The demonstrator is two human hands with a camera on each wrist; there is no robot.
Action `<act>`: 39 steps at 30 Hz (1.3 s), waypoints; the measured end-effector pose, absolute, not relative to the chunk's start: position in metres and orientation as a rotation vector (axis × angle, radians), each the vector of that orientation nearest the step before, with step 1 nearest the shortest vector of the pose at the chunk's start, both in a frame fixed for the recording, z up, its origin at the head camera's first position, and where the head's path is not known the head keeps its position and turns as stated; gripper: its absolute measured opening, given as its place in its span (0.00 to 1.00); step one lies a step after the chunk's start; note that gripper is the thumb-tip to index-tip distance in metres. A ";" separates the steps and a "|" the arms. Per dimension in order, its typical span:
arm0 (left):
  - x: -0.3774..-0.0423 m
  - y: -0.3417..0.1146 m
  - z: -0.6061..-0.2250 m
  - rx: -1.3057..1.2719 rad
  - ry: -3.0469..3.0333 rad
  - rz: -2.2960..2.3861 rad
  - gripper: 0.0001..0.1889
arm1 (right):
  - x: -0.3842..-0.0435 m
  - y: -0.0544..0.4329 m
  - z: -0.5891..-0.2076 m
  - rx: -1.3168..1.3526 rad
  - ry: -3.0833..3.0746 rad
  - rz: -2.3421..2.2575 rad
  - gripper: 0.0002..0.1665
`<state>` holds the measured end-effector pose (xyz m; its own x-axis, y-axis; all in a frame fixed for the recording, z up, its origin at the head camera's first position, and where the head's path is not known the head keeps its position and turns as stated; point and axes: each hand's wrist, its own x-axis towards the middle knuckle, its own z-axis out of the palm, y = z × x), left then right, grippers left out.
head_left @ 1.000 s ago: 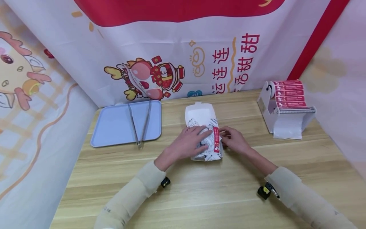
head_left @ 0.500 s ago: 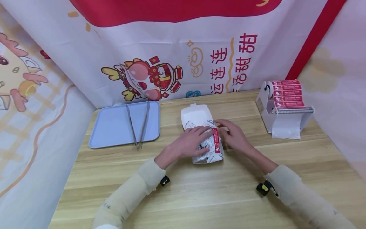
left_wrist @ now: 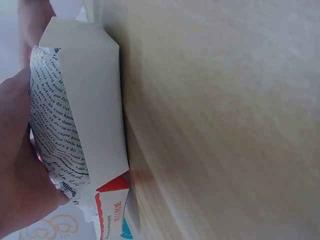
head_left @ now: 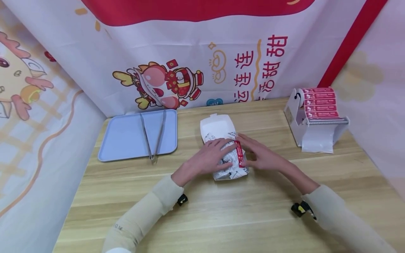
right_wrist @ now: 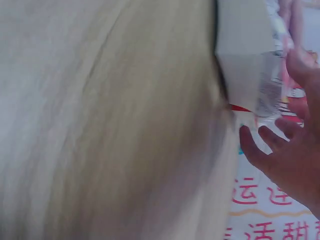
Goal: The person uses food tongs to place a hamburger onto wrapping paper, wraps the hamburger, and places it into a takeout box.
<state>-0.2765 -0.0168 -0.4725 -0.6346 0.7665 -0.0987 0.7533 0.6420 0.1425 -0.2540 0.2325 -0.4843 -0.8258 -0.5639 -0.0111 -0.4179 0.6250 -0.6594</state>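
A white paper box stands on the table, its lid folded back at the far side. In it lies a bundle wrapped in printed paper, with a red sticker along its right part. My left hand rests over the left and top of the bundle, fingers spread. The left wrist view shows the box's plain side wall below that hand. My right hand is at the bundle's right edge, thumb close to the sticker's lower end. In the right wrist view its fingers are apart and loosely bent.
On the left lies a light blue tray with metal tongs across it, their joined end past its front rim. A label dispenser holding a roll of red labels stands back right. A printed cloth hangs behind the table.
My right hand has risen from the bundle's right side to over its edge, its fingers and thumb spreading apart. The box has shifted slightly left, while my left hand stays on the bundle.
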 end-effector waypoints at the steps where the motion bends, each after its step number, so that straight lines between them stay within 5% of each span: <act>1: -0.277 -0.017 -0.473 1.266 2.709 0.127 0.38 | -0.251 0.233 -0.482 -0.834 2.639 -0.958 0.57; 6: -0.277 -0.019 -0.474 1.258 2.714 0.125 0.39 | -0.241 0.229 -0.479 -0.867 2.689 -0.832 0.65; 18: -0.274 -0.020 -0.476 1.441 2.721 0.140 0.36 | -0.243 0.220 -0.479 -0.816 2.759 -0.749 0.56; 39: -0.269 -0.016 -0.491 1.503 2.835 0.117 0.42 | -0.250 0.199 -0.479 -0.931 2.861 -0.443 0.62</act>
<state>-0.2690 -0.0156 -0.4910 -0.5600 0.8230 0.0947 0.8280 0.5598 0.0318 -0.2501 0.1992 -0.4793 -0.8080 -0.5891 -0.0051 -0.5599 0.7706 -0.3043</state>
